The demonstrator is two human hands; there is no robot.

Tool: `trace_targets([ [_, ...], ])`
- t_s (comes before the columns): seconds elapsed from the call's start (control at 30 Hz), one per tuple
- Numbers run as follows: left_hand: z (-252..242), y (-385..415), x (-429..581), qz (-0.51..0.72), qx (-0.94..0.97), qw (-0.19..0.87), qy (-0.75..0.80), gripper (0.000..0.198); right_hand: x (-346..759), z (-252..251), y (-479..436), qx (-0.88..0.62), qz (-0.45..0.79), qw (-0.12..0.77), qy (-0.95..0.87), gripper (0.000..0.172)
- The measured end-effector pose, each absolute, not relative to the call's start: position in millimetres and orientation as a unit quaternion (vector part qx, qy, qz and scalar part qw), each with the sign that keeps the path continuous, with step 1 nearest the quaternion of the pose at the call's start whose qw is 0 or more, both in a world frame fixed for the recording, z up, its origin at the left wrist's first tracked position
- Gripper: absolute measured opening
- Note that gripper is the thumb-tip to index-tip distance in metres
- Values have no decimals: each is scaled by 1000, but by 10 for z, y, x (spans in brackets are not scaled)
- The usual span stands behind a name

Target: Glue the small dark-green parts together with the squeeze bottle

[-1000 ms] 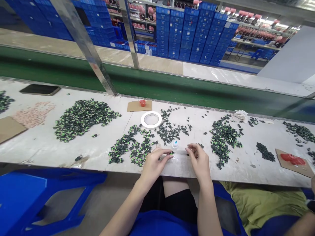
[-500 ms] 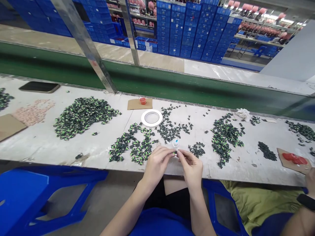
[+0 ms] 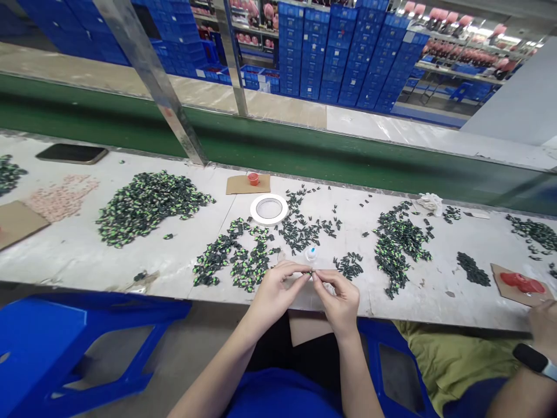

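Note:
Fingertip to fingertip, my left hand (image 3: 278,290) and my right hand (image 3: 338,296) pinch a tiny dark part with a bit of green (image 3: 311,273) over the front of the table. The fingers hide most of it. Just beyond them stands a small white bottle with a blue tip (image 3: 311,253). Left of my hands lies a spread of black-and-green parts (image 3: 250,264). Small black pieces (image 3: 300,232) are scattered behind the bottle, and a little heap of black pieces (image 3: 349,265) sits by my right hand.
A white tape roll (image 3: 268,209) lies behind the parts, near a red cup (image 3: 253,179) on cardboard. A big black-and-green pile (image 3: 148,206) is at left, another (image 3: 398,244) at right. A co-worker's hand (image 3: 543,325) is at the right edge. Blue stools (image 3: 43,337) stand below.
My fingertips have shifted slightly toward me, and more of the bottle shows. My left fingers are more spread. The co-worker's hand at right has moved further into view.

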State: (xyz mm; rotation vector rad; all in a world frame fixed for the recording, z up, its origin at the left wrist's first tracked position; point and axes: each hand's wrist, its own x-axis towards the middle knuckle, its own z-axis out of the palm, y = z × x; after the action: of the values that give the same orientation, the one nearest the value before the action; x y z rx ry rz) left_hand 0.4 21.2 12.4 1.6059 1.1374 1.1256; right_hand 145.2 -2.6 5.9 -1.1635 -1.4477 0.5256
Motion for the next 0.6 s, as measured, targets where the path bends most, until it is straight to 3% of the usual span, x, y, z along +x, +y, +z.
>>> trace_targets([
  [0.17,159,201,11,410,600,479,492,27,1502,65,-21,-483,215,558,-640,8],
  [0.4,290,259,-77,338,674,484,444,32,1652,218,-14,-466,265,491,-687,30],
  [0.6,299,246,-67,339,680,470,448,31,1653,246,33,-470,253,479,-697,21],
])
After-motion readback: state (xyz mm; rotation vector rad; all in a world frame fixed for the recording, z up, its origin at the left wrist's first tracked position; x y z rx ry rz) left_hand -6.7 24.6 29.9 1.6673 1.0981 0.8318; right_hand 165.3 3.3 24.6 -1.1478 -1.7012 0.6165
